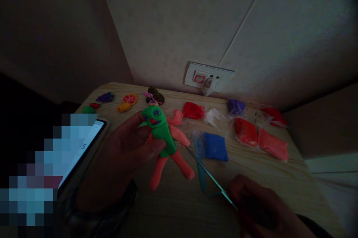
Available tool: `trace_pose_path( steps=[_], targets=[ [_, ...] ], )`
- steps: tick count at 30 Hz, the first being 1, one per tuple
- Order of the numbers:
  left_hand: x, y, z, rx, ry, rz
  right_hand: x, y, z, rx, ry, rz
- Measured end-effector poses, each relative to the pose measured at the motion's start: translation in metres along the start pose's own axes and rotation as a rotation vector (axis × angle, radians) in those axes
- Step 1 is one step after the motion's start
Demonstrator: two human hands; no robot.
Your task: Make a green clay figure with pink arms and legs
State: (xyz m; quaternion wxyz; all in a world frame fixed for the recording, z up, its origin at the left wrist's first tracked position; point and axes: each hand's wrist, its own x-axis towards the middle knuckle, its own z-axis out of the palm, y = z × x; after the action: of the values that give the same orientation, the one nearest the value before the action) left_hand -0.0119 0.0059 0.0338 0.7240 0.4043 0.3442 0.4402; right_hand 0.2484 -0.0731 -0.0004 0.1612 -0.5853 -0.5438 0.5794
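Note:
A clay doll (162, 137) with a green head and body and pink limbs is pinched in my left hand (128, 148), thumb across its belly. Its face has purple eyes, a red nose and a purple mouth. Scissors (212, 180) are gripped in my right hand (257, 200); their narrow blades look closed, with the tips at the end of the doll's pink arm. Their handles are mostly hidden in dark shadow. Beneath the blades lies a teal modelling tool (201, 174) on the wooden table (173, 215).
Packets of clay lie behind my hands, including a blue packet (215, 146), a red packet (246, 132) and a pink packet (273, 144). Small clay fruit (105, 97) stand at the back left. A tablet-like screen (84, 148) is at left. A wall socket (208, 78) holds a plug.

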Motion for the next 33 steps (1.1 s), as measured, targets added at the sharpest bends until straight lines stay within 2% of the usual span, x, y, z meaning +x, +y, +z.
trace_pose_path(
  steps=[10, 22, 26, 30, 33],
  targets=[
    [0.001, -0.001, 0.0, -0.018, -0.035, 0.014, 0.001, 0.002, -0.001, 0.028, -0.039, 0.03],
    [0.003, 0.003, -0.001, 0.004, 0.036, 0.008, -0.001, 0.008, -0.002, -0.029, 0.001, -0.075],
    [0.003, 0.004, -0.004, 0.063, 0.109, 0.021, -0.001, 0.012, -0.005, -0.019, -0.042, -0.057],
    [0.001, 0.004, -0.003, 0.058, 0.033, -0.024, -0.001, 0.008, -0.002, 0.034, -0.029, -0.049],
    [0.001, 0.004, -0.002, 0.066, 0.018, -0.036, -0.002, 0.003, 0.003, 0.064, 0.055, -0.006]
  ],
)
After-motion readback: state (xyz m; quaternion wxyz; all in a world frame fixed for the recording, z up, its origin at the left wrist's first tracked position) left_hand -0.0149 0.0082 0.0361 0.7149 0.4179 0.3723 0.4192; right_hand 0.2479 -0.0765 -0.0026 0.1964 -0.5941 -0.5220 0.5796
